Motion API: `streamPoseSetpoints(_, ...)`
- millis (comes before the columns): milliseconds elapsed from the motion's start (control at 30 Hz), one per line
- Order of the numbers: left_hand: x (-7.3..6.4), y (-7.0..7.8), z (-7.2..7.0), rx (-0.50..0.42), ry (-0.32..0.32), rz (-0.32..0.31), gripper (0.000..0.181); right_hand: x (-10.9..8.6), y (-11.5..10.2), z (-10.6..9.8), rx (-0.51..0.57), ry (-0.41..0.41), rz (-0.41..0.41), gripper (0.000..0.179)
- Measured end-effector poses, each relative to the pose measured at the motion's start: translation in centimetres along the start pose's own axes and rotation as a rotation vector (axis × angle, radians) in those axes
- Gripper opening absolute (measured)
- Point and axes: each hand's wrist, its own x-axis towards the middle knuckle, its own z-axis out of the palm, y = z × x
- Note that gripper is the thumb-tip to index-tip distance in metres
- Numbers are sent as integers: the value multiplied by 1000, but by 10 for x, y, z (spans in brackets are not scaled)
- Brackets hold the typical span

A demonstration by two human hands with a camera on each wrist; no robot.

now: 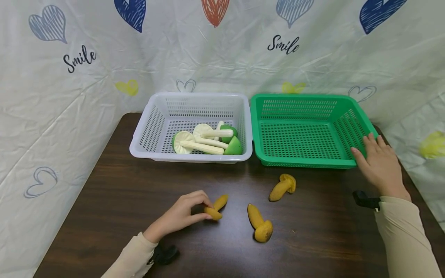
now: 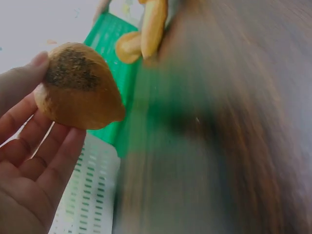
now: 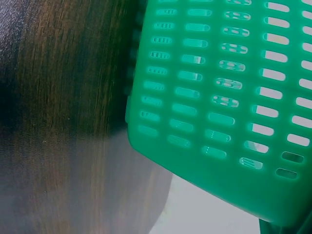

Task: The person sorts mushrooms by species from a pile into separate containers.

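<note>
My left hand (image 1: 185, 210) pinches a yellow-brown mushroom (image 1: 220, 202) by its cap, thumb on one side and fingers on the other. The left wrist view shows the cap (image 2: 97, 105) close up, with a dark speckled patch. Two similar mushrooms lie on the table to the right, one (image 1: 260, 224) nearer me and another (image 1: 283, 188) just in front of the green basket (image 1: 306, 161). My right hand (image 1: 381, 166) rests on that basket's right rim near the front corner, fingers extended. In the right wrist view the basket's slotted wall (image 3: 195, 117) shows, with the hand outside the picture.
A white basket (image 1: 191, 156) stands left of the green one, their sides close together. Inside lie several green-capped mushrooms (image 1: 201, 146) with pale stems. Behind the dark wooden table (image 1: 121, 185) hangs a pale cloth (image 1: 226, 50) printed with hearts.
</note>
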Motion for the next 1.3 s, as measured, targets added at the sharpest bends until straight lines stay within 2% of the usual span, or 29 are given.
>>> streamPoseSetpoints(300, 20, 10, 5, -100, 54, 32, 23, 0, 0, 0, 5, -4, 5, 71)
streamPoseSetpoints(533, 39, 12, 6, -115, 65, 88, 23, -1, 1, 1, 4, 2, -5, 71)
streamPoseSetpoints(867, 73, 19, 15, -142, 130, 159, 25, -1, 1, 0, 12, 10, -7, 70)
streamPoseSetpoints(1100, 91, 22, 20, -222, 176, 135, 24, -1, 1, 0, 13, 22, -4, 70)
streamPoseSetpoints(1300, 104, 24, 20, -240, 229, 115, 21, -1, 1, 2, 9, 14, 0, 71)
